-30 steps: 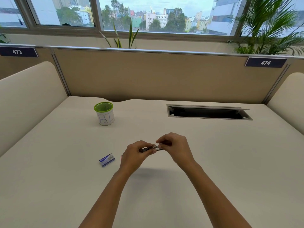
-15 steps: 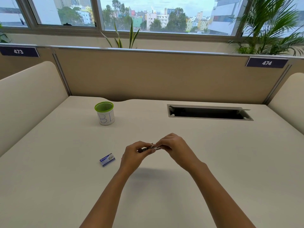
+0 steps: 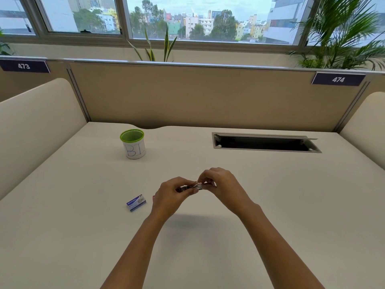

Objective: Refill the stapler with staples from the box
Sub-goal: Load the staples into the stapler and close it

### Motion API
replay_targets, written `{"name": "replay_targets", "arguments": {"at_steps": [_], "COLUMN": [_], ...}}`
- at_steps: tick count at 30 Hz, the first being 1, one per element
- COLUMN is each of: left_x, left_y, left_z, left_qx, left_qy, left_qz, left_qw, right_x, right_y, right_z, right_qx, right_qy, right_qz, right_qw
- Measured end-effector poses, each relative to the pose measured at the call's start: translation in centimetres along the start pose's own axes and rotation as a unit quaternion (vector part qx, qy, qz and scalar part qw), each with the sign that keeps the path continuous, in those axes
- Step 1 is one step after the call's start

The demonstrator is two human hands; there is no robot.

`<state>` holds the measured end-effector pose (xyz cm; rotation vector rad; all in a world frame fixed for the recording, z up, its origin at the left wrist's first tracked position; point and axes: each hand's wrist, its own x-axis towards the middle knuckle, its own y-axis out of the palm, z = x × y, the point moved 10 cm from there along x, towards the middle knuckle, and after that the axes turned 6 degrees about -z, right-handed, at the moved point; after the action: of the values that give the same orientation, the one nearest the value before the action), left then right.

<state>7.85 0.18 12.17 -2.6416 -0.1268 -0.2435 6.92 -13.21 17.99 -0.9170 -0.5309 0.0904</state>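
A small dark and silver stapler [image 3: 194,186] is held above the desk between both hands, mostly hidden by fingers. My left hand [image 3: 169,197] grips its left end. My right hand [image 3: 220,187] pinches its right, metallic end with thumb and fingertips. Whether staples are in the fingers I cannot tell. The small blue and white staple box [image 3: 136,203] lies flat on the desk, just left of my left hand, apart from it.
A white pen cup [image 3: 133,147] with a green rim and "BI" written on it stands at the back left. A cable slot [image 3: 264,143] with an open flap is set in the desk [image 3: 291,205] at the back right. Beige partitions enclose the desk on three sides.
The hands stay together on the stapler at the same spot. My right fingers have shifted slightly over its right end.
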Motion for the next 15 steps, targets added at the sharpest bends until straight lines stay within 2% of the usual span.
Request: {"name": "replay_targets", "arguments": {"at_steps": [9,15], "left_x": [-0.2,-0.3], "left_y": [-0.5,-0.7], "left_z": [-1.8,-1.5], "left_qx": [0.092,0.102], "left_qy": [0.044,0.011], "left_qz": [-0.010,-0.009], "left_qw": [0.995,0.995], "right_x": [-0.1,-0.5], "right_y": [0.5,0.7], "right_z": [-0.5,-0.7], "right_qx": [0.001,-0.025], "right_qy": [0.035,0.033], "right_qz": [-0.011,-0.011], "right_qw": [0.999,0.999]}}
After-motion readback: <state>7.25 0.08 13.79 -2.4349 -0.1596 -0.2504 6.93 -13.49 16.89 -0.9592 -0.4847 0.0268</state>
